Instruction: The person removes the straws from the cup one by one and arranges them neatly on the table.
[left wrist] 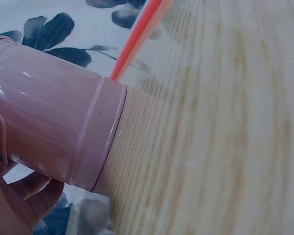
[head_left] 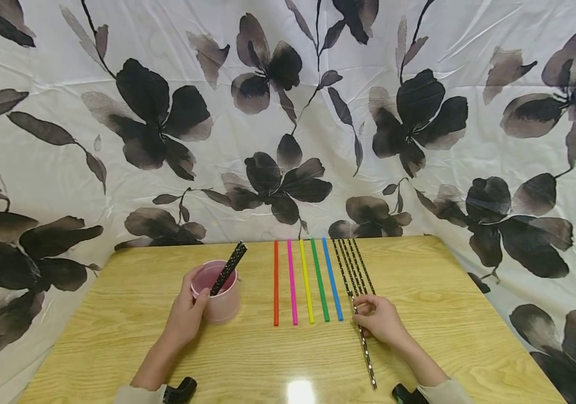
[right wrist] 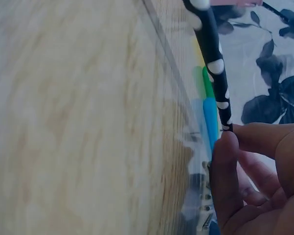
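Observation:
My left hand [head_left: 185, 314] grips the side of a small pink metal bucket [head_left: 226, 309], whose handle also shows in the left wrist view. A bundle of black straws with white dots [head_left: 228, 269] leans inside the bucket, tops poking above the rim. My right hand [head_left: 383, 321] pinches one black polka-dot straw [head_left: 367, 357] between thumb and fingertips. In the right wrist view this dotted straw [right wrist: 215, 66] stretches out from the fingertips. Past the right hand, several more black dotted straws [head_left: 356, 264] lie side by side.
Between the hands lie a red straw [head_left: 275, 283], a pink straw [head_left: 292, 283], a yellow straw [head_left: 306, 283], a green straw [head_left: 320, 280] and a blue straw [head_left: 333, 280], spaced in a row. A flowered cloth [head_left: 308, 129] hangs behind the wooden table [head_left: 247, 359].

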Demonstrator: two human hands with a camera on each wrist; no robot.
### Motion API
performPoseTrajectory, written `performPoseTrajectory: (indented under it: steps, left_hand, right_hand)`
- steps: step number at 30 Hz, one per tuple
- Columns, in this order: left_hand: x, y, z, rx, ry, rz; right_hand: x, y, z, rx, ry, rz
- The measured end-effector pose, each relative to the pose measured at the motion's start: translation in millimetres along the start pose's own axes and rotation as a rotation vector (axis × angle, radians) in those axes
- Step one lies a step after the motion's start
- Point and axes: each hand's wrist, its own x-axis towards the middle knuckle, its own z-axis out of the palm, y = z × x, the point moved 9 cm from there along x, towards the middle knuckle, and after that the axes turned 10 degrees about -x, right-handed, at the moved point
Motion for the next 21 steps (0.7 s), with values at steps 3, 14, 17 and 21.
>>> performPoseTrajectory:
  steps: [3, 14, 17, 21]
  left_hand:
    - [-0.4, 0.4, 0.9, -0.010, -0.003, 0.005]
    - [-0.3, 1.0, 2.3, -0.006, -0.006, -0.002]
    - [0.0, 1.2, 2.0, -0.011, -0.005, -0.001]
    - [-0.1, 1.1, 1.5, 0.002, -0.008, -0.004]
  right_hand:
    - [-1.0, 1.3, 1.9, -0.026, -0.022, -0.002]
    - [-0.6, 4.2, 5.9, -0.082, -0.044, -0.024]
    - [-0.7, 5.1, 6.2, -0.096, -0.041, -0.031]
    - [-0.8, 6.0, 6.8, -0.112, -0.037, -0.035]
